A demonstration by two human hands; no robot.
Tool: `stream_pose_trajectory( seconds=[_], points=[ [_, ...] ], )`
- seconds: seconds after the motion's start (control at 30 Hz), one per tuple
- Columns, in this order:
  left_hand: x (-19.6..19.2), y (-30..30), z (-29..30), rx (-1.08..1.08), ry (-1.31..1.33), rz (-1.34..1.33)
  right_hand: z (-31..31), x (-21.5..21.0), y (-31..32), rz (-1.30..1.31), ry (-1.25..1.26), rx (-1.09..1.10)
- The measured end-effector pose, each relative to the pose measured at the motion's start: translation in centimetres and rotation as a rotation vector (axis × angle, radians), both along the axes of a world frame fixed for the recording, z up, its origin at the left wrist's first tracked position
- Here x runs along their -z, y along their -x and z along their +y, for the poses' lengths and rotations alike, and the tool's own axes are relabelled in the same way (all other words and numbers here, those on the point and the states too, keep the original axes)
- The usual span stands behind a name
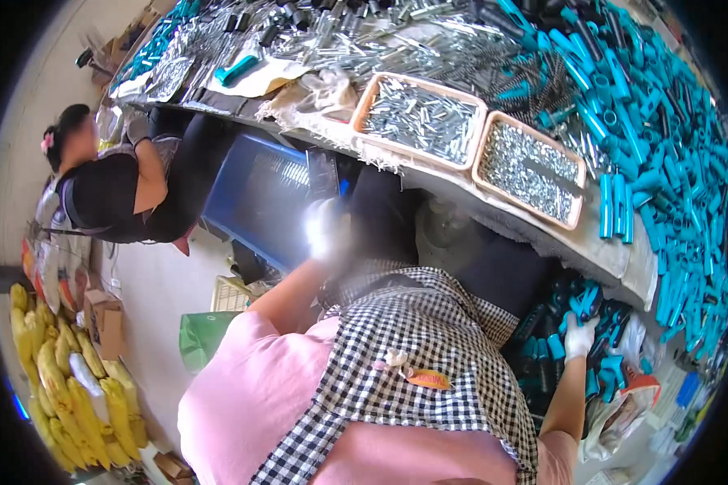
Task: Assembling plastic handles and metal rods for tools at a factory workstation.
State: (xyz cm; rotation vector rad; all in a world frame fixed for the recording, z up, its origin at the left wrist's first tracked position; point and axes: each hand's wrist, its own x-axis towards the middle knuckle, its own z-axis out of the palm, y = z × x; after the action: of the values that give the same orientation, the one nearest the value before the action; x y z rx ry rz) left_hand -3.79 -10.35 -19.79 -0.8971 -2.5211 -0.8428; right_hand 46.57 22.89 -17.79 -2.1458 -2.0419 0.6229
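Observation:
My left hand, in a white glove, is in front of my lap beside a blue plastic crate. Motion and glare smear its fingers, so whether it holds anything is unclear. A dark, flat metal piece is just beyond it, at the crate's edge. Low at the right, my white-gloved right hand reaches into a heap of teal and black plastic handles. Its fingers close on a teal handle at the top of this heap; neighbouring pieces partly hide the fingertips.
The workbench carries two trays of small metal parts, a left tray and a right tray, plus a large pile of teal tubes. Another person sits at the left. Yellow sacks and a green bag are on the floor.

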Motion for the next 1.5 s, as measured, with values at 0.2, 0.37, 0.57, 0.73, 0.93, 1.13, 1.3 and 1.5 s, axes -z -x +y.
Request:
stream_pose_trajectory(
  seconds=[0.2,0.37,0.57,0.73,0.93,1.13,1.3,1.5],
  points=[
    [4.8,3.7,-3.3,-0.168,0.106,0.08,-1.2,-4.3,-5.8,-0.088,-0.391,-0.233],
    [1.8,4.5,-2.1,-0.165,0.272,-0.343,-2.2,-7.0,-10.7,-0.361,-0.092,-0.04],
    [1.1,4.5,-2.0,-0.169,0.379,-0.399,-3.1,-5.9,-12.8,0.043,0.11,-0.15],
    [2.9,4.4,-3.1,-0.08,0.266,-0.255,-4.8,-5.7,-7.1,-0.472,0.219,-0.204],
    [5.2,5.0,-4.4,-0.035,0.287,-0.165,-4.9,-4.2,-10.0,0.191,0.208,0.083],
    [4.0,4.8,-2.3,0.06,0.308,-0.028,-5.6,-4.9,-13.1,0.182,0.303,0.079],
    [4.1,6.1,-2.8,0.253,0.101,-0.04,-3.1,-10.7,-9.4,-0.171,0.289,-0.124],
    [7.4,6.1,-4.7,0.047,0.348,0.038,-5.8,-23.6,-6.2,0.019,0.164,0.046]
  ],
)
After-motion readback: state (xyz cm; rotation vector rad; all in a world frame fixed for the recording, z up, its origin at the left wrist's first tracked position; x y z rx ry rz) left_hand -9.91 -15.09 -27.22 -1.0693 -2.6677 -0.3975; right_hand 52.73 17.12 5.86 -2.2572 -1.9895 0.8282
